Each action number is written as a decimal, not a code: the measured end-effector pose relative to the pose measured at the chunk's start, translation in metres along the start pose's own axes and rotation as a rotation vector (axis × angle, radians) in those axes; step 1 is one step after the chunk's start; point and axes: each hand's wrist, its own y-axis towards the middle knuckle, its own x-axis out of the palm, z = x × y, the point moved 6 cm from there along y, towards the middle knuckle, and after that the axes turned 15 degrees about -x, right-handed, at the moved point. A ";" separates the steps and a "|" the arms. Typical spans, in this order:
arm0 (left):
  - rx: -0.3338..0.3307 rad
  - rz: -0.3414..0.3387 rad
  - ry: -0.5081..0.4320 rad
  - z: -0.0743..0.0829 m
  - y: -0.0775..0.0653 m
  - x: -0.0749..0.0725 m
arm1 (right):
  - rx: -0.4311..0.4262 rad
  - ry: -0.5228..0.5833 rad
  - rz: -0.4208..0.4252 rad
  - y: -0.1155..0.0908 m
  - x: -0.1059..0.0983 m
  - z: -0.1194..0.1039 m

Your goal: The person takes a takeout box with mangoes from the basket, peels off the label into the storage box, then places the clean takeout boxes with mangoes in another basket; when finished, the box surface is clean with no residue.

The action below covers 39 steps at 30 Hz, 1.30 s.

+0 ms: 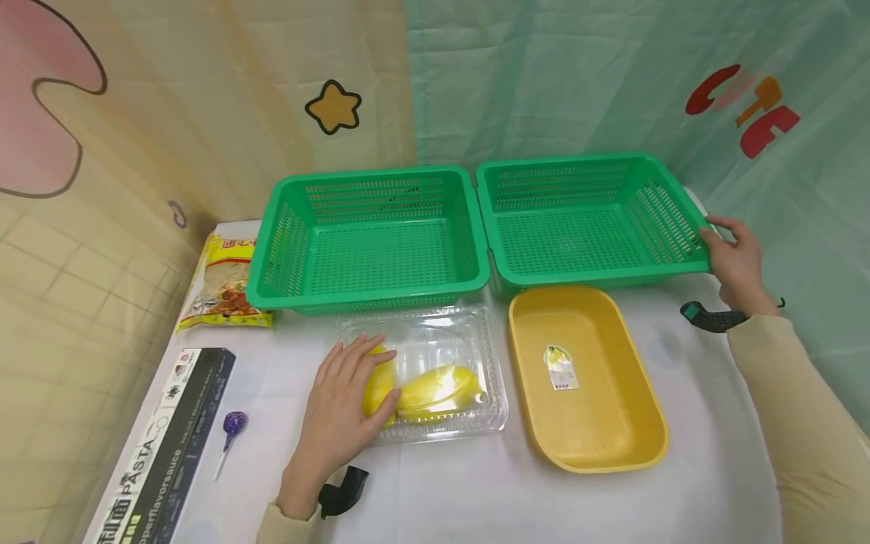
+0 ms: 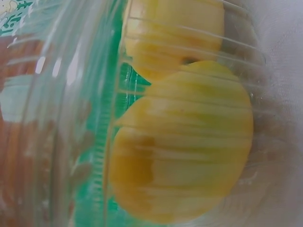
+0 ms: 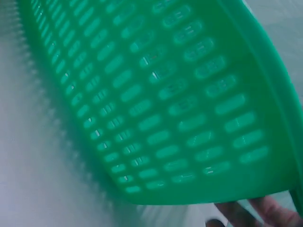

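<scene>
My left hand [image 1: 347, 397] lies with fingers spread on the lid of a clear plastic box [image 1: 442, 332]. Inside the box are two yellow fruits [image 1: 442, 389], also seen through ridged plastic in the left wrist view, where one fruit [image 2: 184, 146] looks yellow-green; their kind is unclear. At the right end of the right green basket [image 1: 578, 234], my right hand [image 1: 739, 261] grips the corner of the rim. Its fingers [image 3: 272, 210] show under the rim in the right wrist view. The left green basket [image 1: 381, 257] stands beside it.
A yellow tub [image 1: 605, 400] with a fruit sticker stands right of the box. Along the left lie a food packet [image 1: 234, 287], a long black-and-white pasta box [image 1: 166, 446] and a purple lollipop [image 1: 234, 425]. A curtain [image 1: 469, 83] hangs behind the baskets.
</scene>
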 end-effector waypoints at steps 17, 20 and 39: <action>-0.029 -0.049 -0.069 0.000 0.001 -0.004 | -0.026 0.114 -0.032 -0.003 0.005 -0.002; -0.079 -0.064 -0.164 -0.005 0.000 -0.005 | -0.029 0.111 -0.022 0.002 0.004 0.007; -0.472 -0.364 -0.359 -0.045 -0.009 -0.002 | -0.023 0.169 -0.017 -0.010 0.009 -0.007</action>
